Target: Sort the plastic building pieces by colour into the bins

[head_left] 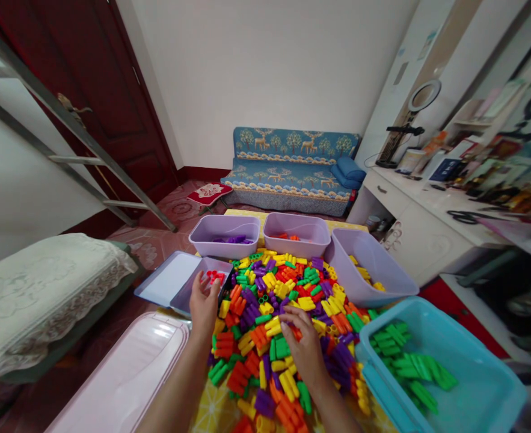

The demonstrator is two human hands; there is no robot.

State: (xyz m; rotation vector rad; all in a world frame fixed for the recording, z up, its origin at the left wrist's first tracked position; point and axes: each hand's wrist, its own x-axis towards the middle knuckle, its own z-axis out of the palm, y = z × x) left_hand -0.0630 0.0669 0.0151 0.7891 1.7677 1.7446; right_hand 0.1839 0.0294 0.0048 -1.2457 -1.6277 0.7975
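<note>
My left hand (204, 304) is at the near edge of a small lidded box (186, 294), thumb and fingers apart with nothing visible between them. Red plastic pieces (215, 276) lie inside that box, just beyond the fingertips. Over the middle of a large heap of tube-shaped building blocks (287, 288), my right hand (305, 346) has its thumb and fingertips closed at the end of a yellow building block (273, 326). Green, orange, purple and yellow blocks surround it, and green ones (279, 347) lie just below the fingertips.
A lilac bin (224, 225) holds purple blocks, another lilac bin (296, 243) orange ones, and a third (368, 288) yellow ones. At right stands a turquoise bin (481, 385) with green blocks. A pink lid (125, 373) lies left. A sofa (287, 168) stands beyond the table.
</note>
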